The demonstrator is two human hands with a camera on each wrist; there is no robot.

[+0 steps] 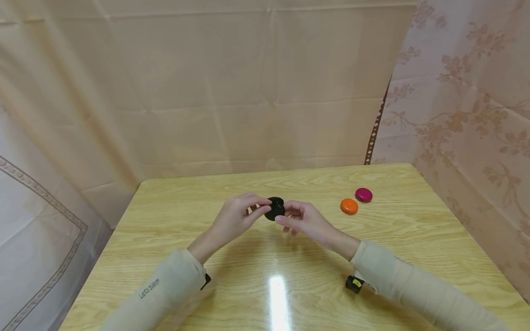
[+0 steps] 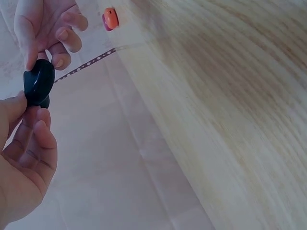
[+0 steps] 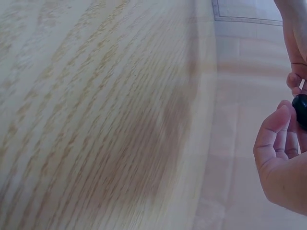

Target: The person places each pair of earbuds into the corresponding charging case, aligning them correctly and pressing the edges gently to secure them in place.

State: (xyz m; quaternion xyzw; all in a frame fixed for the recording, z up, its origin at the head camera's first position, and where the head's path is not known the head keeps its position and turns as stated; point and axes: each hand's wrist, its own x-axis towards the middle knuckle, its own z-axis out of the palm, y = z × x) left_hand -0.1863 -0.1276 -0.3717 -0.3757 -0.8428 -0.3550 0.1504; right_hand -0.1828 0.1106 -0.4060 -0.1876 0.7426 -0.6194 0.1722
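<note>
A glossy black, round, thick disc (image 1: 274, 212) is held up above the table between the two hands, with a notch or fold showing on its upper right side. My left hand (image 1: 241, 212) pinches its left edge between thumb and fingers. On the opposite side, my right hand (image 1: 308, 222) holds its edge with the thumb low and the index finger at the right. In the left wrist view the black disc (image 2: 39, 84) looks rounded and shiny. Only part of it appears beside the right hand (image 3: 283, 153) in the right wrist view. Its exact kind cannot be made out.
An orange round disc (image 1: 349, 206) and a magenta round disc (image 1: 364, 195) lie close together on the wooden table (image 1: 165, 220), right of the hands. Beige curtains (image 1: 248, 92) hang behind the table's far edge, with patterned cloth (image 1: 476, 92) at the right.
</note>
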